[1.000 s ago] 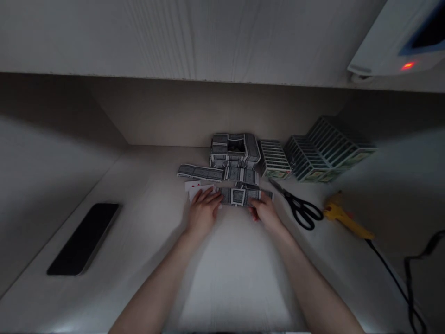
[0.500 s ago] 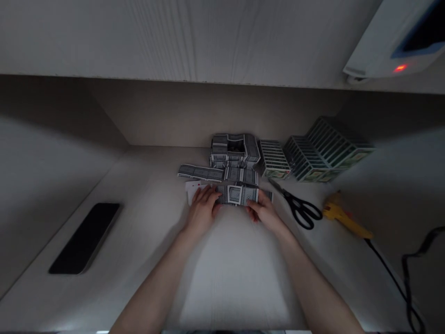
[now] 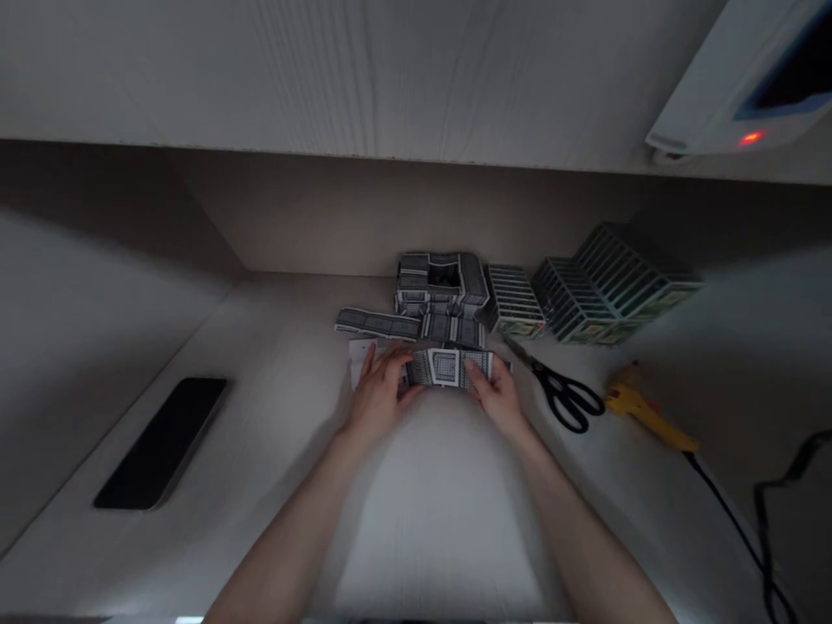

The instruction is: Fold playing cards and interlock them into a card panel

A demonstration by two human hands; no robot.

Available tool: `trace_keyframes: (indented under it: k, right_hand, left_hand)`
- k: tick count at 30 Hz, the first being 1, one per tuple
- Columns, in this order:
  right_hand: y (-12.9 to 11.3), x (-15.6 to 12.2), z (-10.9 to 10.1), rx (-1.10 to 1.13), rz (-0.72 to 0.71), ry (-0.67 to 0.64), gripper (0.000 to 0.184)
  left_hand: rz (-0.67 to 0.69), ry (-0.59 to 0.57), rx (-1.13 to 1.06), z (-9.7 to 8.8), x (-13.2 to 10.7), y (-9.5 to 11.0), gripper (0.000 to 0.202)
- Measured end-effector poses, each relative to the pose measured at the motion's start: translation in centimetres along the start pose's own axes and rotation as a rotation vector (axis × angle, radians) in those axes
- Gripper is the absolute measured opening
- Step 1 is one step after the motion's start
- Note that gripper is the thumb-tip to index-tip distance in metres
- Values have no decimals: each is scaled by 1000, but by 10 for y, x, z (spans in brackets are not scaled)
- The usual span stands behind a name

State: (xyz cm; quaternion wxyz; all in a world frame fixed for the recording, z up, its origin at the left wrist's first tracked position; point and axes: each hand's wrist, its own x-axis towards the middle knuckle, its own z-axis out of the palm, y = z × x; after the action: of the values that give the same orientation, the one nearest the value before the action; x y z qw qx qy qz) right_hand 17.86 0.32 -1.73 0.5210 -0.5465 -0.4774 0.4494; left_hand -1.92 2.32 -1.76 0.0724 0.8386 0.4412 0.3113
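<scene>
Between my two hands is a strip of joined playing cards point(image 3: 445, 367), its grey patterned backs facing me. My left hand point(image 3: 380, 390) has thumb and fingers closed on the strip's left end. At the right end my right hand point(image 3: 499, 394) pinches it, thumb in front and fingers behind. White card faces point(image 3: 357, 354) lie partly under my left hand. Just beyond the strip are a long folded card piece point(image 3: 377, 323) and a shorter card piece point(image 3: 453, 330). Behind them stands a box built of cards point(image 3: 442, 284) with a square opening on top.
Right of the card box stand a small card stack point(image 3: 516, 299) and a larger stepped card structure point(image 3: 611, 282). Black-handled scissors point(image 3: 565, 394) and a yellow glue gun point(image 3: 650, 416) with a black cord lie to the right. A phone point(image 3: 162, 442) lies left. A shelf board point(image 3: 390, 78) overhangs the back.
The held strip has shifted slightly right and tilted up toward me. My right thumb has moved onto its front face. The view has shifted a little; the other things stay in place.
</scene>
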Motion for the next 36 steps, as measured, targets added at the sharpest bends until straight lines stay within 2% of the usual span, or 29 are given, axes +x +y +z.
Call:
trace_keyframes:
  k: [2,9,22,28,36]
  right_hand:
    - [-1,-1,0,-8,-10,47,34]
    - [2,0,-4,60,48,-97,34]
    - [0,1,-7,73,113,-246,32]
    - [-3,0,-7,71,126,-250,30]
    - [-6,0,-10,76,219,-240,33]
  left_hand:
    - [-3,35,-9,0,0,1,48]
    - [-61,64,-145,0,-4,8,55]
    - [-101,-44,-250,-7,-4,12,60]
    - [-98,-48,-284,-10,-4,16,54]
    - [-62,-72,-300,-9,-5,13,53]
